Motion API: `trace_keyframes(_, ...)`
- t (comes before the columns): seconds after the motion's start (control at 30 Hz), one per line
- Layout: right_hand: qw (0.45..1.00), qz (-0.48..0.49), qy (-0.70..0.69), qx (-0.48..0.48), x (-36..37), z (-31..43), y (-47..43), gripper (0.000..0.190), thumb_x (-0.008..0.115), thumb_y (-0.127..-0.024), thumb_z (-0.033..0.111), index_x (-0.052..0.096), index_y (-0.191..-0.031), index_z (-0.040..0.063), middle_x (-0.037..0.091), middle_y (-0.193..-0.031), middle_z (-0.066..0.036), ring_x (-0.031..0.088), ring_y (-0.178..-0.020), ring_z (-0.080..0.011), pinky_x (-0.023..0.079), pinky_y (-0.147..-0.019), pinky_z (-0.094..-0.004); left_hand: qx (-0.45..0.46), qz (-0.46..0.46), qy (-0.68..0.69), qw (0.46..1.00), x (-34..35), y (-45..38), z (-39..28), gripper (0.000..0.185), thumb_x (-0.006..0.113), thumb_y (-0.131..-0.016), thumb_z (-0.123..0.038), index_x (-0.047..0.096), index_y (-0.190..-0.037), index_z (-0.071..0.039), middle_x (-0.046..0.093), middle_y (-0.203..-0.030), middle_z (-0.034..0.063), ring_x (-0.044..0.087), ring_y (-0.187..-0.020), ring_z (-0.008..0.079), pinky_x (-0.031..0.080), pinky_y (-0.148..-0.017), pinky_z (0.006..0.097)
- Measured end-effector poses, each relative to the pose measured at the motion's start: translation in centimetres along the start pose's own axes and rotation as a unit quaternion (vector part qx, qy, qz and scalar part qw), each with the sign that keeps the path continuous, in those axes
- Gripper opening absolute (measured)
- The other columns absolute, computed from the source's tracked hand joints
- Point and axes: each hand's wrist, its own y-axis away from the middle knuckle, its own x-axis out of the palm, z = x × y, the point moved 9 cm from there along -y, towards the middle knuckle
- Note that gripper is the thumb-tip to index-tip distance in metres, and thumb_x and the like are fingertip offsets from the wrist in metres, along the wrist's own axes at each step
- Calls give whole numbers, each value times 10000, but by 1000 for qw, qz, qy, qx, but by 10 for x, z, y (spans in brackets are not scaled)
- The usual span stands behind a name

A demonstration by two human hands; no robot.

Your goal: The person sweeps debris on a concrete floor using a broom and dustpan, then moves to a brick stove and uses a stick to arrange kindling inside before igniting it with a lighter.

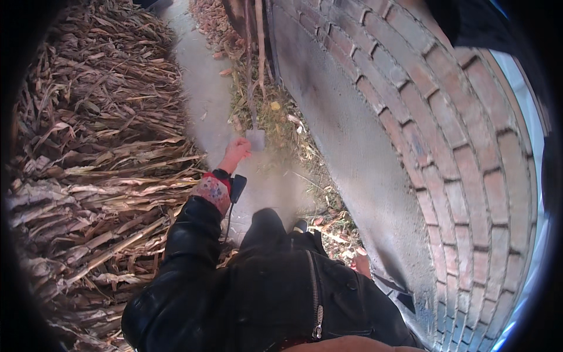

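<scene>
My left hand [237,153] reaches ahead of me over a concrete strip, its fingers curled. It overlaps the left edge of a small grey square metal blade [255,140], which seems to end a thin long-handled tool; whether I grip the blade or it lies behind my fingers is unclear. A strapped device with a cable [238,188] sits at my left wrist, by the floral cuff. A sliver of what looks like my right hand [362,265] shows past my jacket at the right. Near it is a dark flat piece [398,294], partly hidden; I cannot tell if it is held.
A deep pile of dry corn stalks [101,145] fills the left side. The concrete path [200,88] runs ahead. A brick wall [440,119] with a cement-rendered base [352,123] bounds the right. Wooden poles [260,44] stand near it, above grass and litter [281,116].
</scene>
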Motion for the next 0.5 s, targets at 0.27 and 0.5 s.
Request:
trace_keyframes(0.27, 974, -89, -115, 174, -20, 68, -50, 241, 493, -788, 165, 511, -589, 31, 523, -551, -75, 550, -498, -206, 429, -457, -331, 120, -42, -5, 992, -52, -250, -115, 249, 612, -764, -236, 553, -868, -18, 569, -746, 57, 546, -611, 144, 449, -537, 291)
trace_keyframes(0.5, 956, -111, -161, 217, 57, 197, -31, 152, 540, -775, 150, 616, -763, 19, 552, -588, -66, 557, -545, -140, 427, -493, -278, 196, -201, -206, 937, -86, -431, -192, 423, 657, -720, -352, 524, -890, 11, 565, -765, 125, 536, -730, 227, 433, -642, 360)
